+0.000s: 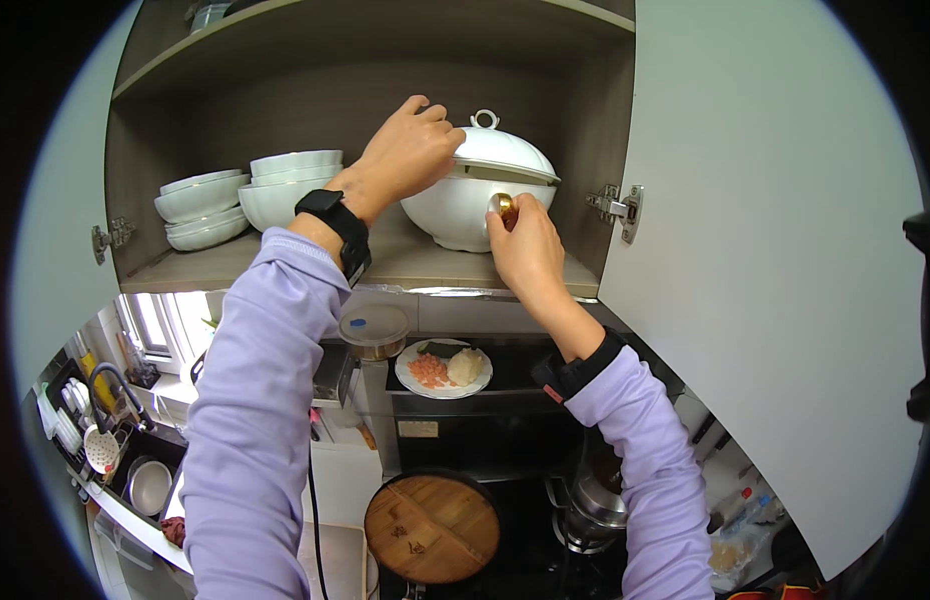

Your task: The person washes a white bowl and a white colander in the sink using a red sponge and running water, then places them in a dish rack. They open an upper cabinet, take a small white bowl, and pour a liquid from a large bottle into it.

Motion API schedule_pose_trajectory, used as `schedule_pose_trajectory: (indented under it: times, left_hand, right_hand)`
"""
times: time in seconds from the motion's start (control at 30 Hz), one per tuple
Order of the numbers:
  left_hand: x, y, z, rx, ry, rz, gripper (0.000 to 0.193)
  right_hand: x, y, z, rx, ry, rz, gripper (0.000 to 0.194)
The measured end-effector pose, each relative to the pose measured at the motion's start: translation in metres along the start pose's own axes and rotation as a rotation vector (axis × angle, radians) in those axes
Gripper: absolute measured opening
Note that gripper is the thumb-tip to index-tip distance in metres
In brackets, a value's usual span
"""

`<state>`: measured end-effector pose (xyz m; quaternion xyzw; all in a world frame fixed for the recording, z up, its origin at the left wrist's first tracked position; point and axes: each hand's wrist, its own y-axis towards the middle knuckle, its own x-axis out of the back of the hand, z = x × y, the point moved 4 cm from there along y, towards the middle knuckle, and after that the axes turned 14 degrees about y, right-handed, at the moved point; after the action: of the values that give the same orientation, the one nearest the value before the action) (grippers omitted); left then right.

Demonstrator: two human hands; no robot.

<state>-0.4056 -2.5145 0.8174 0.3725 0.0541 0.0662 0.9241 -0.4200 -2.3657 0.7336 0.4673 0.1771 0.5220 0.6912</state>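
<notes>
A white lidded tureen (453, 217) stands on the lower shelf of the open wall cupboard. Its domed lid (506, 150) with a ring knob sits askew, leaving a gap at the rim on the right. The fingers of my right hand (532, 244) grip a gold handle (504, 210) on the tureen's side. My left hand (412, 150) is raised at the left of the lid, its fingers bent. The hand hides that edge of the lid, and I cannot tell whether the fingers hold it.
Stacked white bowls (292, 196) and smaller bowls (202, 210) stand left on the shelf. Open cupboard doors flank me, the right door (742, 225) close by. Below are a plate of chopped food (444, 390), a wooden pan lid (435, 529), a steel pot (596, 506) and a sink (146, 480).
</notes>
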Motion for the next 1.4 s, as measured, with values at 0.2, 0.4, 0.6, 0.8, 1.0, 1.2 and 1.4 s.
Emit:
schedule_pose_trajectory:
  times: [0.2, 0.4, 0.6, 0.8, 1.0, 1.2, 1.4]
  left_hand:
    - [-0.005, 0.005, 0.014, 0.069, -0.006, 0.039, 0.012]
    - [-0.011, 0.006, 0.024, 0.109, -0.045, 0.028, 0.011]
    - [-0.013, 0.012, 0.029, 0.146, -0.043, 0.067, 0.012]
    - [-0.016, 0.018, 0.031, 0.151, -0.037, 0.100, 0.012]
    - [-0.021, 0.021, 0.039, 0.212, -0.011, 0.125, 0.012]
    - [-0.025, 0.022, 0.043, 0.250, -0.030, 0.205, 0.014]
    - [-0.023, 0.022, 0.039, 0.230, 0.011, 0.153, 0.013]
  right_hand:
    - [-0.002, -0.003, 0.002, 0.055, -0.017, 0.010, 0.029]
    - [0.020, 0.011, 0.011, 0.049, -0.197, 0.077, 0.045]
    - [0.013, 0.056, 0.028, 0.438, -0.295, -0.151, 0.034]
    - [-0.021, 0.111, 0.003, 0.065, -0.340, 0.226, 0.028]
    - [-0.034, 0.131, 0.000, 0.079, -0.466, 0.331, 0.028]
    - [-0.036, 0.137, -0.013, -0.038, -0.529, 0.440, 0.042]
    - [-0.032, 0.136, -0.021, -0.195, -0.454, 0.797, 0.047]
